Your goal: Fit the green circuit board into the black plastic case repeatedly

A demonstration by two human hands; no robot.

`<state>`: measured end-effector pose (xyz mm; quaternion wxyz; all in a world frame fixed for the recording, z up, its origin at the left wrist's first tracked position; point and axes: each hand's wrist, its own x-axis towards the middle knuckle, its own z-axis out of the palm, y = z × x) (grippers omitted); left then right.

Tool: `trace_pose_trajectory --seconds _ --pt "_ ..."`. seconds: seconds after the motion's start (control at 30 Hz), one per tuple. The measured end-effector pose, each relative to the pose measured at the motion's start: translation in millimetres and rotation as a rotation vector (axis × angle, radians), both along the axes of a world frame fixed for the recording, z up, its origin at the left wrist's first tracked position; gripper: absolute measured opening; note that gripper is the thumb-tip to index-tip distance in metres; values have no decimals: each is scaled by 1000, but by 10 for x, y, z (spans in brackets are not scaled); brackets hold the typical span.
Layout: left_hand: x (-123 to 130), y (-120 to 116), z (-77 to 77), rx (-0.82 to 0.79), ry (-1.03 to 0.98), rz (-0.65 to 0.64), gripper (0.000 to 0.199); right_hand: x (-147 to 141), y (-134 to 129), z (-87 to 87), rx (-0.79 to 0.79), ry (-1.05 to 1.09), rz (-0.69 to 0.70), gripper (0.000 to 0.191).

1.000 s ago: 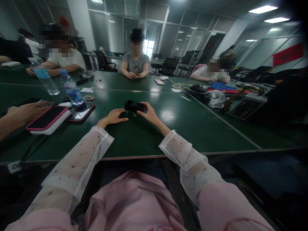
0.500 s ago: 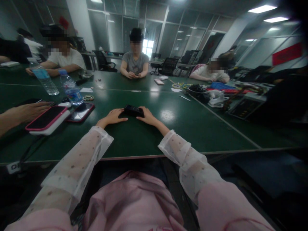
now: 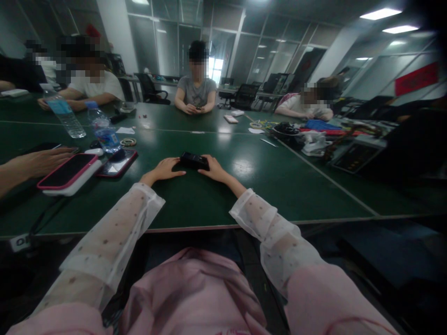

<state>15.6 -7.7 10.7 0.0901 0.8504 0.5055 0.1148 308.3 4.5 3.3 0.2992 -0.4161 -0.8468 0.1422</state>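
Nearest me is the bare green table [image 3: 195, 204], and beyond it my two hands lie low with the black box [image 3: 194, 161] between them. Its long axis runs left to right, the left end a little farther from me, the right end a little nearer. My left hand [image 3: 162, 171] has thumb and fingers wide apart, fingertips at the left end, thumb on the near side. My right hand [image 3: 217, 171] seems the closer one, its fingers at the right end and its thumb by the near side; whether they pinch it I cannot tell

To the left, a co-worker's hand [image 3: 42, 160] is beside a pink-rimmed phone [image 3: 70, 172] on something white, with a second phone [image 3: 118, 164] to its right. Past them stand a near bottle [image 3: 108, 137] and a far bottle [image 3: 63, 111], both clear; how full they are I cannot tell. Farther right is a white bag [image 3: 315, 143], contents hidden, and across the table a person in grey [image 3: 197, 93] sits facing me
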Motion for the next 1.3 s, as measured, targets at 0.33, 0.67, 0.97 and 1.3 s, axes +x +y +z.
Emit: trace_pose_trajectory --seconds 0.33,0.67,0.97,1.3 --pt "12 -9 10 17 -3 -16 104 -3 -17 17 -13 -13 -2 68" --pt "26 -32 31 7 -19 -16 104 3 23 -23 10 3 17 67" --pt "3 6 -6 -5 -44 -14 106 -4 14 -13 -22 24 13 66" --pt "12 10 -15 6 -43 -10 105 -18 -20 7 8 12 6 63"
